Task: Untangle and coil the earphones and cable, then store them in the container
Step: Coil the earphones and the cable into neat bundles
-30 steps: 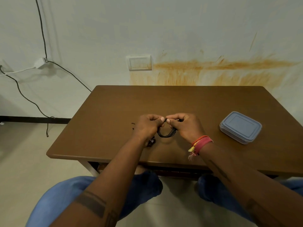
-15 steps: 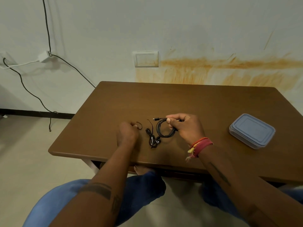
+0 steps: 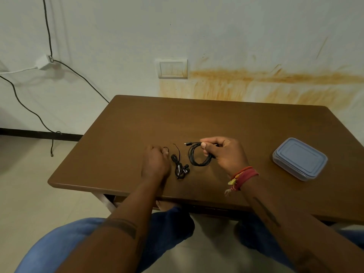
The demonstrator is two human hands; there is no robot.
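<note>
My right hand (image 3: 224, 154) pinches a coiled black cable (image 3: 195, 157) just above the brown table (image 3: 226, 123); one plug end sticks out to the left. A bunch of black earphones (image 3: 181, 167) lies on the table between my hands, with a wire end curling up behind it. My left hand (image 3: 155, 162) rests on the table left of the earphones. Its fingers are curled, and its fingertips pinch a small black loop (image 3: 166, 148). A blue-grey container (image 3: 299, 157) with its lid on sits at the right of the table.
The table's near edge runs just in front of my forearms, with my knees below it. Behind the table is a stained wall with a switch plate (image 3: 171, 68). Loose black cables (image 3: 29, 109) hang down the wall at the left.
My left hand has let go of the coil and moved left onto the table, to the small loop. My right hand keeps the coil. The earphones now lie uncovered.
</note>
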